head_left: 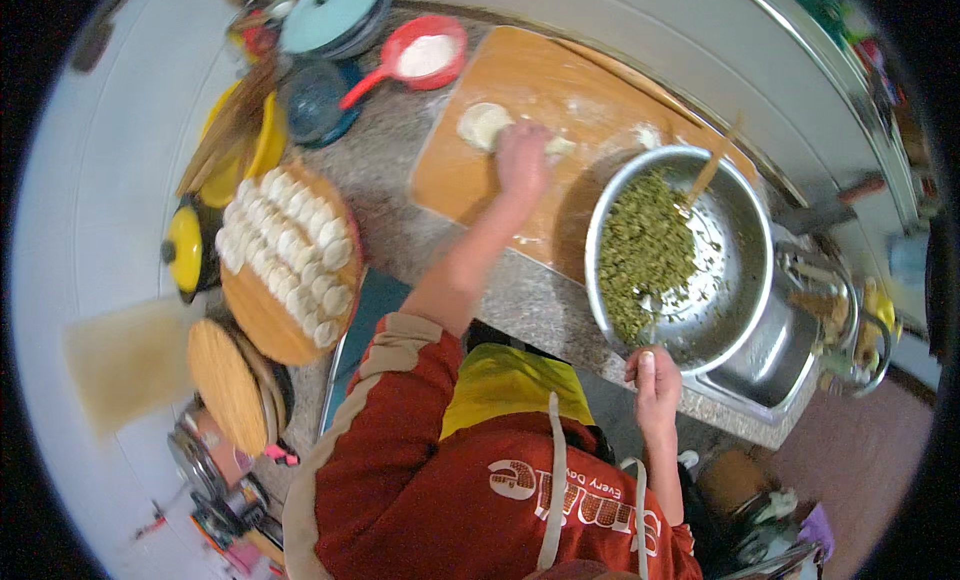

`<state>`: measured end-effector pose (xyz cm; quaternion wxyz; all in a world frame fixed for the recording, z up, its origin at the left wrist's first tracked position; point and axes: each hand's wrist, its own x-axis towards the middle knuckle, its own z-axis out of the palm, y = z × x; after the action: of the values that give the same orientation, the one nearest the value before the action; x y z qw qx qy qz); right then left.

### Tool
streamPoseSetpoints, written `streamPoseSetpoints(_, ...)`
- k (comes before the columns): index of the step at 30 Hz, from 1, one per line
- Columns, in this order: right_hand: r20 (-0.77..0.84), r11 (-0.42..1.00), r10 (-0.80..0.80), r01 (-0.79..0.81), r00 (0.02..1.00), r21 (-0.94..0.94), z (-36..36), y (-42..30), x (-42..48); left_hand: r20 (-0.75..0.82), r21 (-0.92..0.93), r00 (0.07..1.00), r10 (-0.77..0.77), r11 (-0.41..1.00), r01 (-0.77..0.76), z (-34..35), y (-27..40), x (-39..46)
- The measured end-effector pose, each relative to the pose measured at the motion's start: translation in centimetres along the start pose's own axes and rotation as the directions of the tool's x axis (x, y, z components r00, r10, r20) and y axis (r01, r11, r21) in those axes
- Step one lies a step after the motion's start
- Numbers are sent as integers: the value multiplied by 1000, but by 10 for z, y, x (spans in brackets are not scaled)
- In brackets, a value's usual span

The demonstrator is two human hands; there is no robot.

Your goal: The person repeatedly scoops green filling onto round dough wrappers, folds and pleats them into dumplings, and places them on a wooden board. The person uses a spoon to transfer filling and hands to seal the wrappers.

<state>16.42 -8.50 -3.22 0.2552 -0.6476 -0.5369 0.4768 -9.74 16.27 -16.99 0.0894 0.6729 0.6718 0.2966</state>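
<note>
My left hand [523,148] reaches onto the floured wooden board [465,182], between a flat round dough wrapper [482,125] and a smaller piece of dough [560,145]; its fingertips are blurred, so its grip is unclear. At the near rim of a large metal bowl [757,295], my right hand [654,373] is closed around the handle of what looks like a metal spoon [651,306]. The spoon's end lies in chopped green filling [646,238]. A wooden utensil [709,176] leans inside the bowl's far side.
Rows of white dumplings [296,235] cover much of a round wooden board [262,310] at left. Farther back are a red scoop of flour [426,56] and a lidded blue pot [330,13]. A rolling pin [622,77] lies along the board's far edge. A metal sink [772,362] is at right.
</note>
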Motion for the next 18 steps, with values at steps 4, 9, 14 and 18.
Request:
streamPoseSetpoints(4, -43, 999, -3, 5, 999, 45, 7, -4, 7, 90, -535, 969, -228, 810, 240, -43, 14, -44)
streamPoseSetpoints(9, 20, 994, -108, 107, 994, 26, 28, -23, 25, -32, -526, 978, -208, 835, 160, -204, -5, -90)
streamPoseSetpoints(14, 156, 978, -192, 203, 969, -56, 58, -50, 43, -297, -130, 864, -406, 914, 385, -340, -122, -153)
streamPoseSetpoints(18, 232, 956, -273, 291, 934, -46, 94, -83, 41, -413, 109, 777, -474, 822, 560, -393, -230, -207)
